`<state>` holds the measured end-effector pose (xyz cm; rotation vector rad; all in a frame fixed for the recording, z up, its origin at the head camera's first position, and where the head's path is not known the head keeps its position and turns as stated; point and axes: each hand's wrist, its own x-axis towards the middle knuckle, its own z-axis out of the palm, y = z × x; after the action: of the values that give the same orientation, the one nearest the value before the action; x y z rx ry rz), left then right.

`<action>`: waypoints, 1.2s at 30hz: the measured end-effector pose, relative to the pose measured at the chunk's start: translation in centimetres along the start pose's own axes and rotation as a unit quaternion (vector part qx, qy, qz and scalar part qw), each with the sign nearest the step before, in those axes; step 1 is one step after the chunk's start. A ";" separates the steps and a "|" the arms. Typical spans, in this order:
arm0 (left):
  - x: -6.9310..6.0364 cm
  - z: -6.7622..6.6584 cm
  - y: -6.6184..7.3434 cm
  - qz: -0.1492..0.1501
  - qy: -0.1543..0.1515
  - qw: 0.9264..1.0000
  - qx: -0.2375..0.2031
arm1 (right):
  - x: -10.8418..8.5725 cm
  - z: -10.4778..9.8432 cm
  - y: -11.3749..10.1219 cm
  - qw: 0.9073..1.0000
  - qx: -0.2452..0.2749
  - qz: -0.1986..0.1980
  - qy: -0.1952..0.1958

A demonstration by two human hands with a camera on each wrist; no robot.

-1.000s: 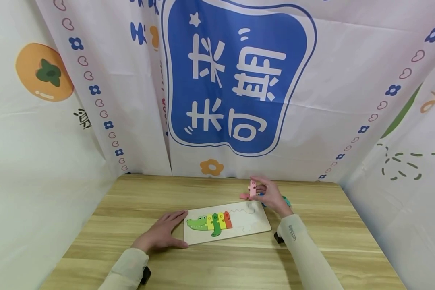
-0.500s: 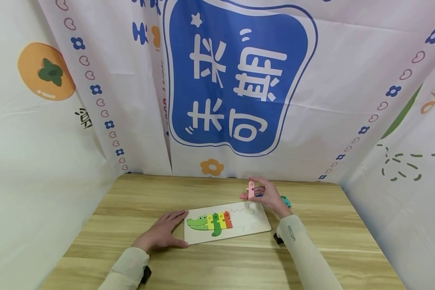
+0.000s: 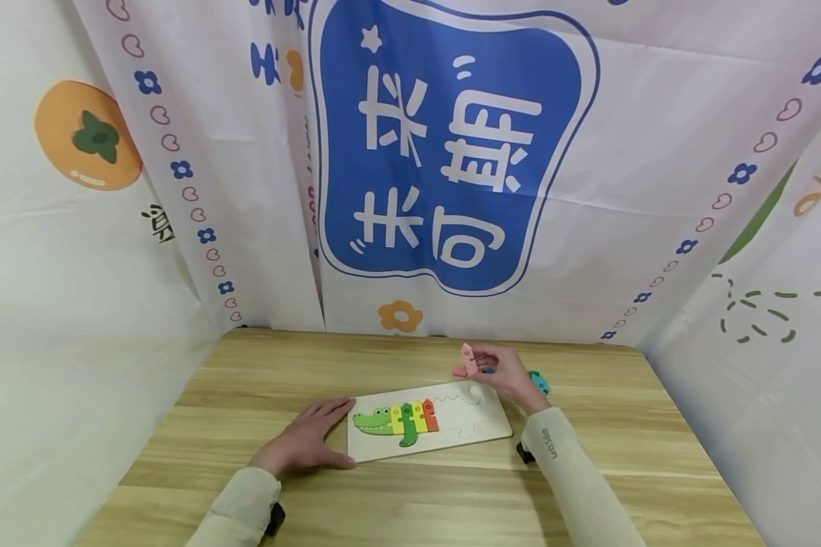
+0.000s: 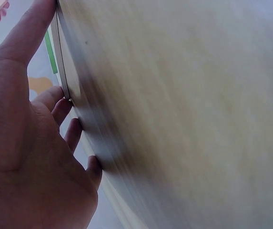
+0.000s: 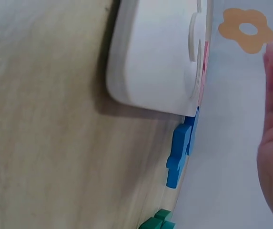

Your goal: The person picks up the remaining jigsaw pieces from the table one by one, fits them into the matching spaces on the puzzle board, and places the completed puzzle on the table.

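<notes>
A pale wooden puzzle board (image 3: pixel 475 425) lies on the table with a crocodile's green head, yellow and green strips and a red piece (image 3: pixel 429 415) set in its left part. Against the board's left end rests my left hand (image 3: pixel 308 434), thumb and fingers spread toward its two corners; the left wrist view has the fingers (image 4: pixel 73 136) beside the board's edge. Over the board's back edge, my right hand (image 3: pixel 509 372) pinches a light pink puzzle piece (image 3: pixel 469 360) between thumb and fingers, the piece tilted. In the right wrist view the held piece is out of sight.
Behind the board lie a darker pink piece (image 3: pixel 459 371), blue pieces (image 5: pixel 179 148) partly hidden by my right hand in the head view, and a teal piece (image 3: pixel 539 382) to the right. A printed curtain (image 3: pixel 629 228) hangs close behind the table's back edge.
The pink piece has shifted slightly left and turned from upright to leaning in my right hand, whose fingers have come lower. My left hand and the board have stayed in place.
</notes>
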<state>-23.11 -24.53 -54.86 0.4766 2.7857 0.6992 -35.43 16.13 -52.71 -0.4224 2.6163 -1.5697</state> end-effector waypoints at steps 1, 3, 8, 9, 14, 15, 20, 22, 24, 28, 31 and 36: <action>0.0 0.0 0.0 -0.001 -0.002 1.000 0.001 | 0.0 0.0 0.0 1.000 0.002 0.007 -0.002; 0.0 0.0 0.0 0.001 -0.003 1.000 0.005 | 0.0 0.0 0.0 1.000 0.001 0.012 -0.009; -0.1 0.0 0.0 0.001 -0.002 1.000 0.006 | -0.1 -0.2 0.1 0.999 0.018 0.005 -0.031; -0.1 0.0 0.0 0.001 -0.003 1.000 0.006 | -0.1 -0.3 0.2 0.999 0.026 0.005 -0.038; -0.1 0.0 0.0 -0.003 -0.002 1.000 0.003 | 0.0 -0.4 0.6 0.994 0.083 0.015 -0.072; -0.1 0.0 -0.1 -0.004 -0.002 1.000 0.005 | 0.1 -0.4 0.7 0.992 0.095 0.016 -0.076; -0.1 -0.1 0.0 -0.005 -0.001 1.000 0.006 | 0.1 -0.5 0.7 0.990 0.115 0.007 -0.078; -0.1 -0.1 0.0 -0.006 -0.002 1.000 0.005 | 0.1 -0.4 0.7 0.989 0.122 0.005 -0.081; -0.1 -0.1 0.0 -0.006 -0.003 1.000 0.004 | 0.1 -0.4 0.7 0.988 0.125 0.007 -0.085; -0.1 0.0 0.0 -0.005 -0.002 1.000 0.005 | 0.0 -0.2 0.5 0.988 0.130 0.031 -0.082; -0.1 0.0 0.0 -0.003 0.000 1.000 0.008 | -0.1 0.0 0.3 0.987 0.139 0.048 -0.071; -0.1 0.1 -0.1 0.007 0.008 1.000 0.011 | -0.3 0.2 0.3 0.992 0.113 0.042 -0.048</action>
<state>-23.01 -24.64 -54.95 0.4981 2.8105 0.6784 -35.16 16.17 -53.10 -0.3565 2.3208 -1.7443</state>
